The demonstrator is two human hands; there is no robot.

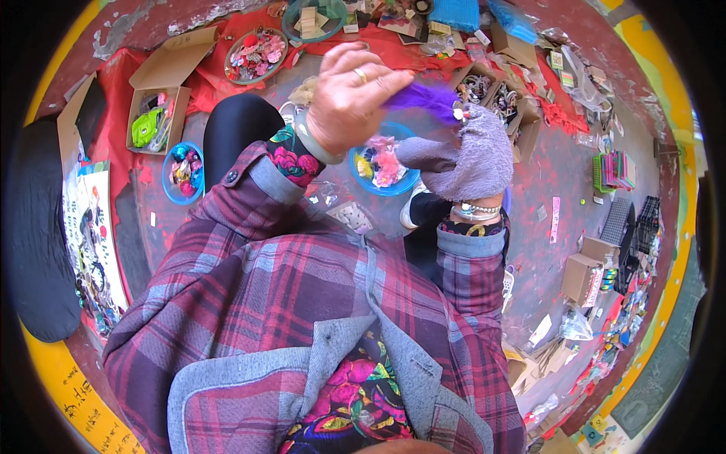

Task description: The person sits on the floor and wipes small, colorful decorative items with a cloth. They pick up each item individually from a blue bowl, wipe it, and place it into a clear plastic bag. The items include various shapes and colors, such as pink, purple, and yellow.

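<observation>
A strand of bright purple fluff (429,100) stretches between my two hands in front of my chest. My bare left hand (345,98), with a gold ring and a pale bangle, is closed with thumb and fingers pinching the fluff's left end. My right hand (482,155) wears a greyish lilac terry glove, with bracelets at the wrist. Its bent fingers close on the fluff's right end, beside a small white, red and black ornament (458,113). The exact finger grip is hidden by the glove. Below the hands stands a blue basin (411,183) holding pink and yellow fluffy pieces.
Left of my knee sits a smaller blue basin (168,181) of colourful balls, near an open cardboard box (181,125). A tray of pink hair ornaments (257,57) lies farther back. Boxes of dark bands (527,125), a green basket (597,174) and a brown carton (578,278) are right.
</observation>
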